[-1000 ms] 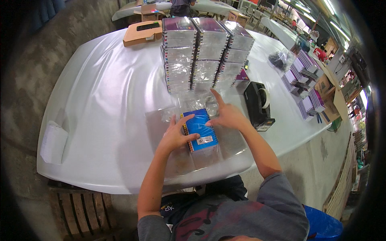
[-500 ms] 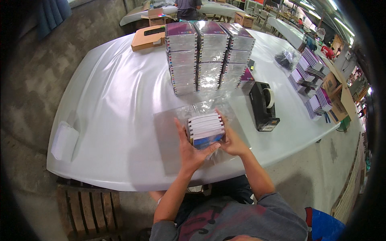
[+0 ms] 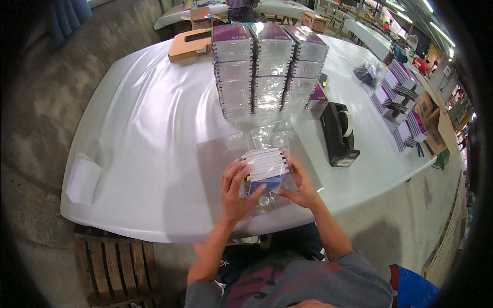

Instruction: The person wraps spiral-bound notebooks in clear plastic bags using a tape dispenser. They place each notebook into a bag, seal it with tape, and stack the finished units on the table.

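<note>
A stack of white-edged booklets (image 3: 266, 163) with a blue cover at its near side sits between my hands, with clear plastic film (image 3: 269, 137) around and beyond it. My left hand (image 3: 237, 189) grips the stack's left side, fingers bent over the edge and thumb on the blue front. Against the right side, my right hand (image 3: 303, 186) holds on with its fingers along the edge and its thumb at the near corner. Beneath lies a flat clear sheet (image 3: 218, 154) on the white-covered table (image 3: 138, 133). The undersides of the booklets are hidden.
Tall wrapped stacks of purple-topped booklets (image 3: 269, 66) stand just beyond. A black tape dispenser (image 3: 339, 136) is to the right, with more booklet piles (image 3: 395, 97) farther off. White papers (image 3: 83, 178) lie at the left edge; a cardboard box (image 3: 189, 46) sits at the back.
My left hand has shifted its fingers from along the side to bent over the stack's edge. My right hand's thumb has come to the near corner. The stack has barely moved.
</note>
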The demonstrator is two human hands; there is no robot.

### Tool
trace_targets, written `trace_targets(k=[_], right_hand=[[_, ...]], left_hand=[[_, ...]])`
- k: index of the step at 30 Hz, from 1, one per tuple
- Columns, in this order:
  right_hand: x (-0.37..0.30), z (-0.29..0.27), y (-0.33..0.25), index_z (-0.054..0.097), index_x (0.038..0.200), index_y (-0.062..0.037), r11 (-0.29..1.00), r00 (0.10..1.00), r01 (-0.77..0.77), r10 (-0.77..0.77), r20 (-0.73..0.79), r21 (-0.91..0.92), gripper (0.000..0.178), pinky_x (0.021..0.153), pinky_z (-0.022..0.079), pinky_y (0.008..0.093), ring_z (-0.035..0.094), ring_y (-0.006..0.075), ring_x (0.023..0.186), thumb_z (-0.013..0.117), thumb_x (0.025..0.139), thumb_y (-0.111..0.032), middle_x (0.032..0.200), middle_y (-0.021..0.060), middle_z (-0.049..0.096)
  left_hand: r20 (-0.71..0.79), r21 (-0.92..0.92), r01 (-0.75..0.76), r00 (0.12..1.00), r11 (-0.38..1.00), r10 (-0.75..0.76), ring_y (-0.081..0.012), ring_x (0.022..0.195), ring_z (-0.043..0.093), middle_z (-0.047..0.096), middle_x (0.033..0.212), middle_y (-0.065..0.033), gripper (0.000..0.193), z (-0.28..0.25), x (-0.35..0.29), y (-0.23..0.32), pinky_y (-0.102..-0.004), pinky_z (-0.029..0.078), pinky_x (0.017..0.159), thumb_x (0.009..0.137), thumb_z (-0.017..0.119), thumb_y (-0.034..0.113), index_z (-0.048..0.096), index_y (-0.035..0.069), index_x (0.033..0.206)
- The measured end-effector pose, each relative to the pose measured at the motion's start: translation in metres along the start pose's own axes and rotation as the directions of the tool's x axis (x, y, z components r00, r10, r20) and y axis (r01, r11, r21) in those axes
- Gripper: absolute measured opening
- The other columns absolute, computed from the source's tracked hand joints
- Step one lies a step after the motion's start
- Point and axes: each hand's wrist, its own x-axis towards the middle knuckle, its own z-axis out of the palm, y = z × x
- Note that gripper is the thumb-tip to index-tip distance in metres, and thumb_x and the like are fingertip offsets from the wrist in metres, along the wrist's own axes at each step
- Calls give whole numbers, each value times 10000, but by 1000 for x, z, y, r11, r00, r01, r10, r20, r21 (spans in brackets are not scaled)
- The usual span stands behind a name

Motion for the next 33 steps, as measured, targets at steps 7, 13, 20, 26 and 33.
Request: trace_targets(k=[7, 13, 20, 26, 33], right_hand=[[0, -14, -14, 330, 1397, -46, 971, 986, 7, 32, -163, 239, 892, 1122, 209, 357, 274, 227, 1367, 806, 643, -19, 1476, 130, 288], [-1, -13, -17, 479, 1313, -67, 998, 999, -48, 48, -19, 41, 779, 1107, 249, 353, 346, 217, 1327, 818, 614, -6, 1380, 109, 447], [14, -15, -19, 510, 1284, -67, 974, 989, -4, 37, -143, 225, 771, 1090, 288, 358, 395, 226, 1291, 833, 586, -16, 1345, 94, 481], [15, -14, -32, 572, 1220, -86, 986, 1000, 3, 0, 17, -168, 700, 1069, 326, 377, 423, 258, 1275, 835, 572, -44, 1307, 92, 516], [33, -17, -48, 604, 1192, -132, 945, 971, 95, -18, 240, -313, 637, 1083, 303, 391, 435, 249, 1272, 807, 592, -71, 1287, 54, 538]], left_hand=[[-84, -110, -53, 995, 992, 44, -252, 1131, 521, 571, 1173, -61, 606, -21, 16, -3, -359, 392, 898, 559, 861, 205, 607, 129, 1103], [152, -94, -174, 971, 980, 187, -230, 1114, 541, 591, 1148, -10, 641, -23, 19, -11, -356, 390, 891, 537, 861, 182, 600, 155, 1123], [363, -244, -101, 913, 965, 188, -243, 1157, 513, 562, 1210, -4, 654, -30, 42, -14, -383, 387, 937, 540, 842, 133, 605, 242, 1139], [407, -214, -134, 888, 968, 213, -218, 1229, 458, 510, 1282, 23, 689, -28, 39, -17, -406, 370, 948, 558, 793, 114, 561, 261, 1190], [536, -122, -174, 817, 977, 213, -221, 1272, 410, 474, 1323, 7, 743, -43, 49, -12, -415, 337, 980, 548, 799, 181, 540, 312, 1232]])
